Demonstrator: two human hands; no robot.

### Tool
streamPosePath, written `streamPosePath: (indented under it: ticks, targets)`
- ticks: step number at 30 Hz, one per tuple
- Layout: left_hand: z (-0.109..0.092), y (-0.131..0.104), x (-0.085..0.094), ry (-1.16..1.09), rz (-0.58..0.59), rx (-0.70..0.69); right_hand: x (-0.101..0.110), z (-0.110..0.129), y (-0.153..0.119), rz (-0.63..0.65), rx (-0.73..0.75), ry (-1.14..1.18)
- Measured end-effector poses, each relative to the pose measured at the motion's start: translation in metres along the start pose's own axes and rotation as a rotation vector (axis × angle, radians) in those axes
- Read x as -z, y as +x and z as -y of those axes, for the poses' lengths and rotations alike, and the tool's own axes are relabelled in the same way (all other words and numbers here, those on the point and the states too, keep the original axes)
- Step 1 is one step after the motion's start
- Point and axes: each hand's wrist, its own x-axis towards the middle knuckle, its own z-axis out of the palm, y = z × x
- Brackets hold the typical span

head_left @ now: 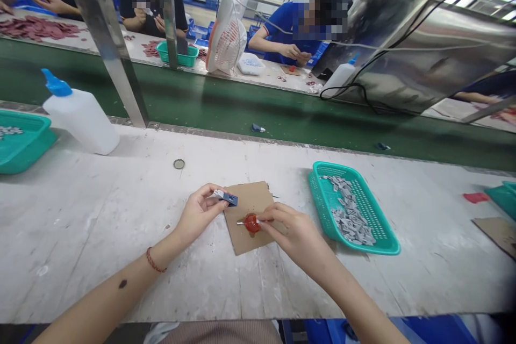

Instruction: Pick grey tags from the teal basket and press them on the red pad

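The small blue-and-grey plastic part is pinched by the left hand; the red round-handled tool, pinched by the right hand, is best steadied over the brown cardboard pad.

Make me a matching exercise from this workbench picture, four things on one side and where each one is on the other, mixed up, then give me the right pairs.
Things:
1. small blue and grey part
2. red blob
3. pile of small grey pieces
4. white squeeze bottle with blue cap

Places:
A. inside the teal basket at the right
B. pinched in the left hand
C. standing at the far left of the bench, beside another teal tray
D. on the brown cardboard, at the right hand fingertips

Pairs: 1-B, 2-D, 3-A, 4-C
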Motion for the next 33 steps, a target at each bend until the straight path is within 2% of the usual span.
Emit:
streamPosePath:
  ticks: [5,12,17,27,30,33]
  targets:
    - [0.0,-0.003,-0.002,-0.008,0.024,-0.015,0.005,0.013,0.012,-0.108,-0.067,0.296]
    - [-0.004,-0.011,-0.01,-0.036,0.033,-0.078,-0.009,0.031,0.028,-0.06,-0.107,0.606]
    - [-0.005,-0.013,-0.011,-0.018,0.033,-0.059,-0.012,0.033,0.029,-0.028,-0.154,0.653]
    - [-0.002,-0.014,-0.01,0.011,0.033,-0.056,-0.016,0.035,0.028,-0.036,-0.146,0.648]
    - [-0.004,-0.016,-0.01,0.029,0.032,-0.072,-0.014,0.033,0.029,0.02,-0.178,0.721]
    - [-0.01,-0.018,-0.011,0.077,0.046,-0.095,-0.011,0.032,0.028,0.168,-0.228,0.829]
